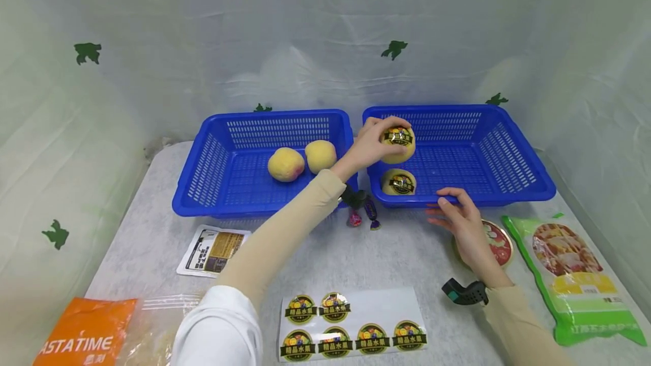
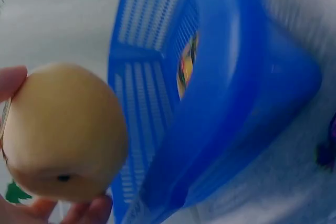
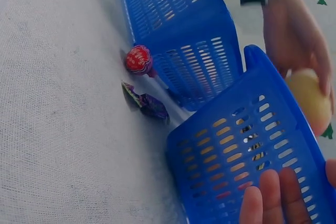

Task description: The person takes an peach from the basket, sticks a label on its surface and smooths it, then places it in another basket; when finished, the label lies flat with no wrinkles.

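Observation:
My left hand [image 1: 373, 143] holds a yellow peach [image 1: 398, 154] between thumb and fingers, above the left end of the right blue basket [image 1: 529, 185]. A round black-and-gold fruit sticker [image 1: 398, 136] is on this peach. Below it, inside the basket, lies another stickered peach [image 1: 391, 176]. My right hand [image 1: 468, 230] is at that basket's front rim. In the right wrist view its straight fingers [image 3: 270, 195] lie along the outer wall, with the thumb near the rim. Two plain peaches [image 1: 286, 165] sit in the left blue basket [image 1: 190, 194].
A sheet of round stickers [image 1: 376, 304] lies at the front. A lollipop [image 3: 138, 60] and a purple-wrapped candy [image 3: 152, 107] lie by the baskets. Around them are a white packet [image 1: 195, 250], an orange bag [image 1: 86, 329], a round red-labelled container [image 1: 500, 244] and a green food bag [image 1: 574, 281].

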The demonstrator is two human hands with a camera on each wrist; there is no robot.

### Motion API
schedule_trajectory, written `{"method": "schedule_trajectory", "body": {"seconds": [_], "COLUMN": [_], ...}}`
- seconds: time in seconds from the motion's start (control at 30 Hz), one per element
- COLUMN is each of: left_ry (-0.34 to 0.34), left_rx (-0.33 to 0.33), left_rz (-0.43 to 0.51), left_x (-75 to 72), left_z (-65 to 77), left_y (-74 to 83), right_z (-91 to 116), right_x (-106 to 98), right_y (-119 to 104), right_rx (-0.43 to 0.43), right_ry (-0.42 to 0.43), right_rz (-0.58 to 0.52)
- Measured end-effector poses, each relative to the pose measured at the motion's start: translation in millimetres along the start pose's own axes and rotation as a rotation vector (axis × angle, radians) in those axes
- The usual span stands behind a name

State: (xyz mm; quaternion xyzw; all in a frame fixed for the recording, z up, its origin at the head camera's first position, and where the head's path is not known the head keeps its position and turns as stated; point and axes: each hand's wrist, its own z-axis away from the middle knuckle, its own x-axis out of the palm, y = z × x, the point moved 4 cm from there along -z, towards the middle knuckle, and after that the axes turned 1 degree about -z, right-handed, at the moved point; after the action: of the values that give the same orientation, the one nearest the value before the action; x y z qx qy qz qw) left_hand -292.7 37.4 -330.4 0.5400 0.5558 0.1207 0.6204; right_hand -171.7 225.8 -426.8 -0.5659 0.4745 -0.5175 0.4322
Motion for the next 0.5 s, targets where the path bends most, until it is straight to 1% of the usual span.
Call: {"method": "schedule_trajectory", "body": {"seconds": [0.13,0.23,0.37,0.47,0.5], "left_ry": [-0.066,-0.130,-0.191,-0.216,-0.223], "left_rx": [0.009,0.007,-0.017,-0.028,-0.028], "left_rz": [-0.098,-0.172,-0.230,-0.270,-0.300], "left_x": [6.3,10.5,13.5,14.2,14.3], "left_z": [-21.8,-33.9,-43.4,-46.6,-47.3], "left_y": [-10.5,-18.6,-25.6,-26.7,-27.0], "right_z": [0,-1,0,0,1], "right_x": [0,-1,-1,0,0], "right_y": [0,1,2,2,2], "right_rx": [0.000,0.004,0.002,-0.004,-0.005], "right_ry": [0.007,0.017,0.022,0.022,0.021], "right_rz": [0.020,0.036,0.044,0.044,0.046]}}
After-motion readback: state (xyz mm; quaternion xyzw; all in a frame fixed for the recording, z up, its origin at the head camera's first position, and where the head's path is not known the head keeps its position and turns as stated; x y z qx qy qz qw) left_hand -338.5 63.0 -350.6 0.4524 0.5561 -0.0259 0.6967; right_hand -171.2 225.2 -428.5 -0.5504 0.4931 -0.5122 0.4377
